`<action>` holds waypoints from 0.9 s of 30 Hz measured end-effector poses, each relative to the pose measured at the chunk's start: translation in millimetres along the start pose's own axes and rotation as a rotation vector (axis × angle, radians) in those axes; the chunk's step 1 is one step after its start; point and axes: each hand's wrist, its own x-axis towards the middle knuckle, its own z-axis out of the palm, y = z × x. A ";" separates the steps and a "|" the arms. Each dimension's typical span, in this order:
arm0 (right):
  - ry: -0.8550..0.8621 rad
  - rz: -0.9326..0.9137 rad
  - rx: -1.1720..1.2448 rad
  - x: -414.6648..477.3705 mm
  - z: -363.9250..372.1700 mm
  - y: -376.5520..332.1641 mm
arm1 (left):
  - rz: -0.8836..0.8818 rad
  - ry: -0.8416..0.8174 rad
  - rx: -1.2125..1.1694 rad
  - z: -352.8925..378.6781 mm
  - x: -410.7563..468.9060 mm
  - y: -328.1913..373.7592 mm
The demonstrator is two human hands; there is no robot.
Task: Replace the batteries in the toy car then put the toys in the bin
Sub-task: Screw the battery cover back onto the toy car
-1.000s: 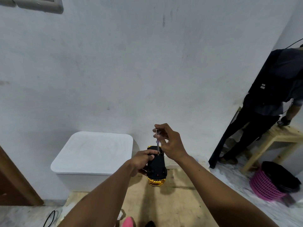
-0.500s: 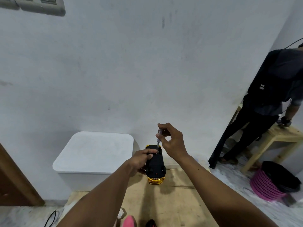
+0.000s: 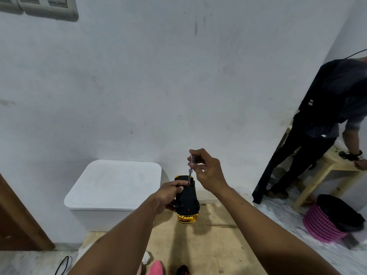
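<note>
left fingers (image 3: 176, 184) grip upturned black-and-gold toy car (image 3: 186, 199); right fingers (image 3: 195, 166) pinch screwdriver (image 3: 190, 173).

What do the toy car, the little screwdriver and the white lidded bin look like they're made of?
Toy car: likely plastic, matte black underside, mirror-gold shell glinting at its end. Screwdriver: thin shiny metal shaft; handle looks like clear plastic, see-through in the right hand. White bin: probably plastic, smooth matte, rounded moulded corners.

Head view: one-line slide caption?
Left hand grips the upturned toy car while right hand pinches a screwdriver set on its underside.
</note>
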 end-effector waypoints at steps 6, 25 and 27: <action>0.041 -0.035 0.011 0.0 3.7 -0.1 | 0.009 -0.002 0.011 3.3 0.3 0.6; 0.014 -0.029 -0.028 -0.2 -1.2 2.9 | -0.001 0.024 -0.022 -3.0 1.5 -0.9; 0.014 -0.011 -0.005 -0.4 -3.2 1.9 | -0.002 0.029 -0.017 -4.5 0.7 -0.6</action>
